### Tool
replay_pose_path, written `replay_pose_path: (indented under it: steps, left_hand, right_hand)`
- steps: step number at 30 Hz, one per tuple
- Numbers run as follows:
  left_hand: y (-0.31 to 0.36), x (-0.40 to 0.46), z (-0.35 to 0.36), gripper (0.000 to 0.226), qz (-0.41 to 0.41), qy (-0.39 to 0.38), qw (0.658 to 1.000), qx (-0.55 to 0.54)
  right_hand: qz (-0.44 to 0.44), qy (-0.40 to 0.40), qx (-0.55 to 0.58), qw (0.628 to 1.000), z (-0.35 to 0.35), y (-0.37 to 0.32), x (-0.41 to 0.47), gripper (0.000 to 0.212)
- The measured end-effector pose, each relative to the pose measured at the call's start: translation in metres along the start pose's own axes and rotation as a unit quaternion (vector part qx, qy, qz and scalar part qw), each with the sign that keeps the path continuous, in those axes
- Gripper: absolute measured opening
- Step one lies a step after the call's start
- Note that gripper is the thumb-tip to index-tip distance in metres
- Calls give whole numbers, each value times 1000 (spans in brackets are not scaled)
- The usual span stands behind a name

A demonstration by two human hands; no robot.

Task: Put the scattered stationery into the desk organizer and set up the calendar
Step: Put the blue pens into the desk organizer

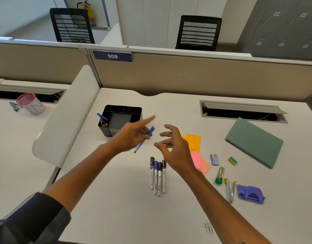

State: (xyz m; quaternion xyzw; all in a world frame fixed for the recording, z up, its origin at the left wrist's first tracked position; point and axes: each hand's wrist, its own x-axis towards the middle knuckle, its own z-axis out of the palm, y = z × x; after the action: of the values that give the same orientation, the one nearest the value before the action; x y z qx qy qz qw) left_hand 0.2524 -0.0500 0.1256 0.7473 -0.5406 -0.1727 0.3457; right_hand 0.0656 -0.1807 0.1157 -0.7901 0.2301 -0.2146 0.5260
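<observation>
A black desk organizer (107, 130) stands at the desk's back left, with a blue pen (102, 116) and some clips in its left compartment. My left hand (129, 136) hovers just in front of it, shut on a blue pen (144, 139) held slantwise, index finger stretched out. My right hand (172, 147) is beside it, open, fingers curled, holding nothing. Below the hands lie several markers (157, 175) side by side. A green spiral-bound calendar (253, 142) lies flat at the right.
Orange sticky notes (193, 140) and pink sticky notes (201, 164) lie right of my right hand. Further right are a staple box (214, 159), an eraser (232, 160), a green-capped tube (219, 176), a stapler (230, 190) and a purple hole punch (250, 194). Paper clips (208, 228) sit near the front edge.
</observation>
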Motion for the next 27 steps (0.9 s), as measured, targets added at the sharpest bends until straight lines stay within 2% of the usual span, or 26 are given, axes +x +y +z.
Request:
replay_pose_path:
  steps: [2, 6, 9, 12, 14, 27]
  left_hand:
    - [-13, 2, -21, 74, -45, 70, 996, -11]
    - [-51, 1, -76, 49, -117, 214, 970, -3]
    - [-76, 2, -115, 52, -135, 300, 944, 12]
    - [-95, 6, -134, 42, -149, 355, 923, 23]
    - [-106, 10, -135, 32, -163, 360, 918, 19]
    - [-162, 25, -105, 24, -284, 311, 907, -25]
  right_hand:
    - [15, 14, 0, 1000, -1, 7, -5, 61]
    - [76, 21, 1, 997, -2, 36, -25, 47]
    - [99, 3, -30, 995, -1, 57, -42, 41]
    - [120, -12, -55, 991, -2, 70, -57, 39]
    - [133, -18, -73, 988, -2, 77, -63, 38]
    - [152, -16, -167, 974, -11, 92, -76, 29]
